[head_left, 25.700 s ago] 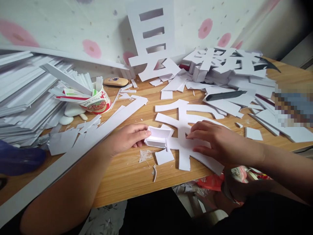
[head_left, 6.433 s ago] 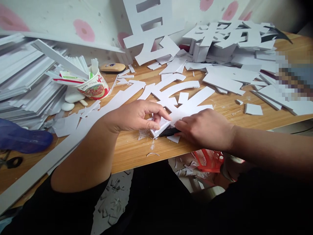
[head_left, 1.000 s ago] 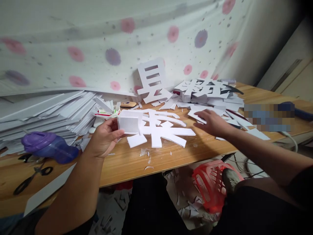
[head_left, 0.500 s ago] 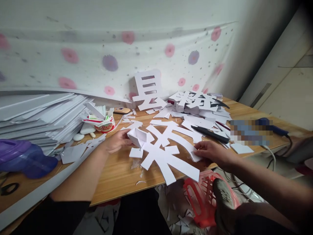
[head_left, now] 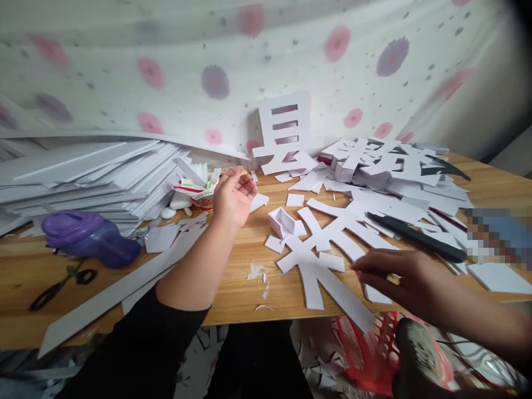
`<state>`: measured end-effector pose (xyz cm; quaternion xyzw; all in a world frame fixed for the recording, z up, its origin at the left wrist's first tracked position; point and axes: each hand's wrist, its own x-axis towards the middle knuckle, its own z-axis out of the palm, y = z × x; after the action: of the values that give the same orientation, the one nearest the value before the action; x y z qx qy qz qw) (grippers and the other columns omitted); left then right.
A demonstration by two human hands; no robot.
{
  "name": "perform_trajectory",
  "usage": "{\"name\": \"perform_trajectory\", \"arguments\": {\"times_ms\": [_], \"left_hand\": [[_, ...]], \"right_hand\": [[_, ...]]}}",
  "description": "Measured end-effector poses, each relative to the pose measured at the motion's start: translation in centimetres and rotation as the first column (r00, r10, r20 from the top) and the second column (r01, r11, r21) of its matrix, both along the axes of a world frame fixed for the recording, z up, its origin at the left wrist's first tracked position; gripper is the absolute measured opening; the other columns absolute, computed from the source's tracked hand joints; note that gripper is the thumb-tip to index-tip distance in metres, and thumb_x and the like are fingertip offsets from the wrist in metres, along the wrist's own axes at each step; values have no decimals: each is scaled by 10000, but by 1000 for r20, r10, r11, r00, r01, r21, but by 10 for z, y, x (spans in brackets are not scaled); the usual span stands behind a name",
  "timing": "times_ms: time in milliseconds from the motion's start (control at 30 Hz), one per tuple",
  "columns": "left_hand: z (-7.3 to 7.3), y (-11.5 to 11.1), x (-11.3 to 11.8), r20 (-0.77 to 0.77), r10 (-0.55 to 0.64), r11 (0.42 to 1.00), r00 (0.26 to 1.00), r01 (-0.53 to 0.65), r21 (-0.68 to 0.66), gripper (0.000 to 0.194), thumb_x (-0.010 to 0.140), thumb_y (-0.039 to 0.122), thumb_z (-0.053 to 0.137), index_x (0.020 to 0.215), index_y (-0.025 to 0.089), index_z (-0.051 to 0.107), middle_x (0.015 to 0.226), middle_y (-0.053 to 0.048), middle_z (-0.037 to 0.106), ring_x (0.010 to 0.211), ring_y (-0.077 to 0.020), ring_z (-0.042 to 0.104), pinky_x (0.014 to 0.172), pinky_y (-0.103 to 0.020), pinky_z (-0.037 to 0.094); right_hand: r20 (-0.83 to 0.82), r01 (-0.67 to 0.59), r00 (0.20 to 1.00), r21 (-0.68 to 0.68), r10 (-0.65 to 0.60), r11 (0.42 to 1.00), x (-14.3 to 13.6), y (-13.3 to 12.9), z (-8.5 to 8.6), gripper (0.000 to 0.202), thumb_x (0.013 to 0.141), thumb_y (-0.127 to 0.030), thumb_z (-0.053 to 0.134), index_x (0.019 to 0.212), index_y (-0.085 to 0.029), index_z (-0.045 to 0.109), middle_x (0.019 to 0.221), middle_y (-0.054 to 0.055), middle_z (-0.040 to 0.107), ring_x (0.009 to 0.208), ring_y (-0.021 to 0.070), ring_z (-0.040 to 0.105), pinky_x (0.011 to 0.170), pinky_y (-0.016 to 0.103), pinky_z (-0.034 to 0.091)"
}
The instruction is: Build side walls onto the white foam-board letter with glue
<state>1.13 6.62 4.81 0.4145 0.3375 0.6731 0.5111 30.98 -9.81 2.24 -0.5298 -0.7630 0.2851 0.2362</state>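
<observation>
My left hand (head_left: 235, 197) is raised over the table beside the paper tub (head_left: 201, 198), palm turned up, fingers loosely curled and apart, with nothing seen in it. My right hand (head_left: 388, 271) hovers at the right side of a white foam-board character cutout (head_left: 310, 263), its fingers stretched out and holding nothing that shows. The hand partly hides one leg of the cutout. The cutout lies flat, its lower legs reaching the table's front edge. A small open white box (head_left: 285, 223) stands at its upper left.
White board sheets (head_left: 95, 183) are stacked at left, near a purple bottle (head_left: 91, 235) and scissors (head_left: 64, 282). Another cutout (head_left: 286, 130) leans on the wall cloth. Offcuts and a black cutter knife (head_left: 415, 235) lie at right. A red plastic basket (head_left: 361, 354) is below.
My left hand has let go of the small box and moved up toward the tub. My right hand has released the cutout's end. The view has shifted left.
</observation>
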Motion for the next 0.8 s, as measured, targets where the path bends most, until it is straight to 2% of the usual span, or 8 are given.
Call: {"name": "perform_trajectory", "arguments": {"times_ms": [100, 200, 300, 333, 500, 567, 667, 800], "left_hand": [[25, -24, 17, 282, 22, 999, 959, -13, -35, 106, 787, 280, 581, 854, 203, 549, 678, 12, 547, 612, -97, 553, 659, -241, 475], [44, -48, 32, 522, 27, 997, 853, 17, -81, 58, 807, 241, 559, 838, 192, 551, 648, 22, 532, 572, -87, 533, 643, -240, 461], [52, -69, 38, 537, 69, 993, 841, -6, -118, 40, 818, 229, 544, 824, 190, 539, 637, 33, 511, 540, -71, 513, 618, -223, 446], [52, -74, 36, 526, 86, 991, 846, -20, -131, 34, 818, 223, 541, 817, 191, 532, 635, 37, 504, 532, -66, 507, 607, -214, 440], [44, -90, 16, 447, 153, 983, 881, -91, -158, 65, 799, 221, 550, 782, 190, 496, 625, 53, 475, 512, -46, 483, 577, -186, 423], [35, -95, 6, 387, 165, 980, 907, -106, -170, 85, 782, 231, 562, 773, 188, 489, 617, 56, 465, 506, -46, 474, 573, -188, 419], [20, -109, -11, 258, 167, 976, 952, -123, -179, 152, 726, 263, 617, 780, 191, 494, 611, 60, 468, 507, -54, 472, 567, -197, 406], [-7, -159, -50, 17, 167, 977, 986, -163, -134, 275, 664, 309, 706, 857, 221, 531, 651, 64, 533, 572, -69, 512, 591, -191, 401]], "right_hand": [[-137, -235, 960, 70, 242, 970, -56, -2, 19, 223, 896, -333, 541, 1088, -278, 640, 993, 56, 667, 785, 172, 630, 706, 310, 525], [-440, -201, 879, 3, 182, 980, -116, -3, 18, 385, 853, -420, 596, 1182, -224, 553, 1029, 90, 645, 894, 210, 634, 702, 332, 558], [-643, -93, 760, 35, 94, 995, -170, -9, 3, 678, 705, -478, 744, 1250, -225, 431, 1234, 128, 533, 866, 211, 626, 670, 354, 577], [-677, -51, 732, 58, 77, 997, -185, -12, -3, 694, 696, -479, 754, 1243, -230, 406, 1204, 124, 536, 836, 202, 628, 639, 344, 577], [-630, 177, 771, 351, 92, 920, -229, -34, -23, 223, 892, -402, 537, 1022, -231, 479, 873, 67, 530, 754, 196, 569, 610, 342, 530], [-572, 155, 811, 417, 126, 896, -235, -43, -25, 93, 916, -318, 464, 890, -234, 494, 840, 69, 530, 773, 208, 549, 661, 365, 503], [-443, 24, 867, 496, 229, 868, -238, -56, -24, 118, 892, -242, 447, 776, -239, 475, 810, 55, 574, 745, 195, 558, 663, 335, 478], [-338, -41, 907, 523, 251, 851, -228, -62, -23, 148, 868, -260, 460, 722, -239, 453, 724, 38, 582, 642, 177, 547, 589, 297, 453]]}}
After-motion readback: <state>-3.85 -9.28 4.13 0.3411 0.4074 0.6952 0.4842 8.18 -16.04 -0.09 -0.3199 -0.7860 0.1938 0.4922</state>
